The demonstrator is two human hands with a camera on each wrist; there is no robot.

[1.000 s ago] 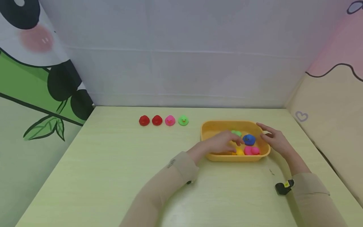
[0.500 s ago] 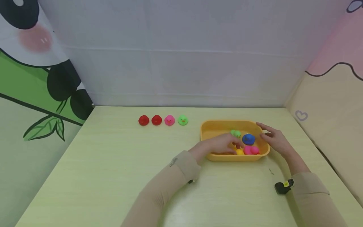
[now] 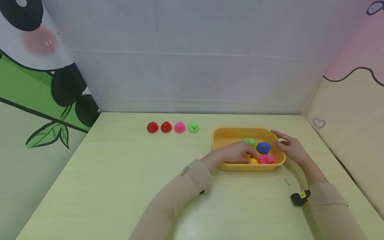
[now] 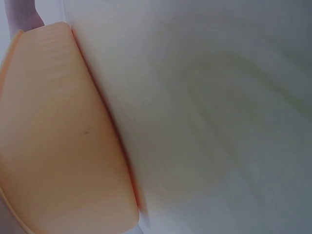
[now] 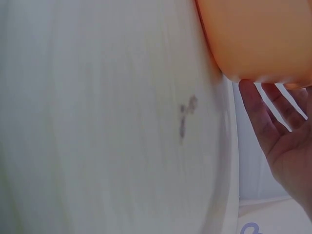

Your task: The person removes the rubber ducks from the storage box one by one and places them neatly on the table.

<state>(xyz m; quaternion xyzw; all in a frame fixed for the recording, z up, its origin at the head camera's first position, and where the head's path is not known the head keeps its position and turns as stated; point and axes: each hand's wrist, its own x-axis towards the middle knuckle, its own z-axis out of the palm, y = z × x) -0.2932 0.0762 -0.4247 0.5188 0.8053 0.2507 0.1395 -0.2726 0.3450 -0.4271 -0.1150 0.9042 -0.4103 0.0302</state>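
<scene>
A yellow-orange plastic basin [image 3: 222, 133] holds small rubber ducks: a green duck [image 3: 250, 141], a blue duck [image 3: 263, 147], a pink duck [image 3: 266, 159] and a yellow duck [image 3: 254, 161]. My left hand [image 3: 235, 152] reaches over the basin's near-left side, its thumb and curled fingers around the yellow duck, which they partly hide. At the right end, my right hand [image 3: 292, 150] rests against the basin with fingers extended. The right wrist view shows that hand [image 5: 287, 141] with its fingertips touching the basin's end wall [image 5: 263, 39]. In the left wrist view, only the basin's outer wall [image 4: 63, 131] fills the left side.
Left of the basin, near the table's back edge, a row holds two red ducks [image 3: 159, 127], a pink duck [image 3: 179, 127] and a green duck [image 3: 193, 127]. A pale wall [image 3: 195, 76] rises behind the table [image 3: 120, 186], with printed panels at both sides.
My left hand has lowered slightly into the basin, its fingers closing about the yellow duck, and the green duck shows more. The right hand has kept its place at the basin's end.
</scene>
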